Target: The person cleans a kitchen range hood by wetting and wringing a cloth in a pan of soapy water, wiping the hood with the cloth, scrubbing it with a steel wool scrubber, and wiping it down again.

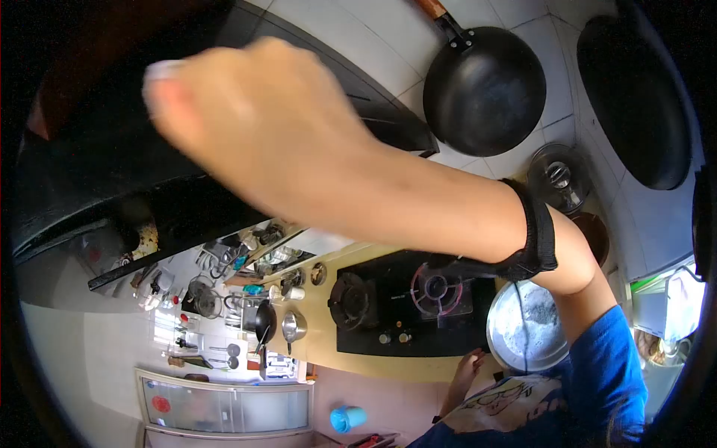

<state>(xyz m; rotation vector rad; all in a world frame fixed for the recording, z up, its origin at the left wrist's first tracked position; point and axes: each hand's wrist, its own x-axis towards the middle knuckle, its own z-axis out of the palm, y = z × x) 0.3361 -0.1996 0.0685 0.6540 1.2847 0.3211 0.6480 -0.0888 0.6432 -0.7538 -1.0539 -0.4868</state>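
Note:
My right hand [258, 112], blurred, is raised high in front of the dark range hood [97, 172]. It looks closed, with the thumb at the left; whatever may be inside the fingers is hidden. A black band [539, 231] circles that forearm close to the elbow. My left hand [469, 364] is low by the front counter edge, beside the black gas stove [407, 321]. Its fingers are loosely bent, and I see nothing in them. A wide silver metal pan [515, 340] sits at the stove's right end, partly behind my right arm.
A black wok [485, 89] and a dark flat pan [635, 104] hang on the tiled wall. A glass lid [559, 175] is below them. Left of the stove, a small steel saucepan [293, 327] stands on the counter. A blue bin [348, 419] is on the floor.

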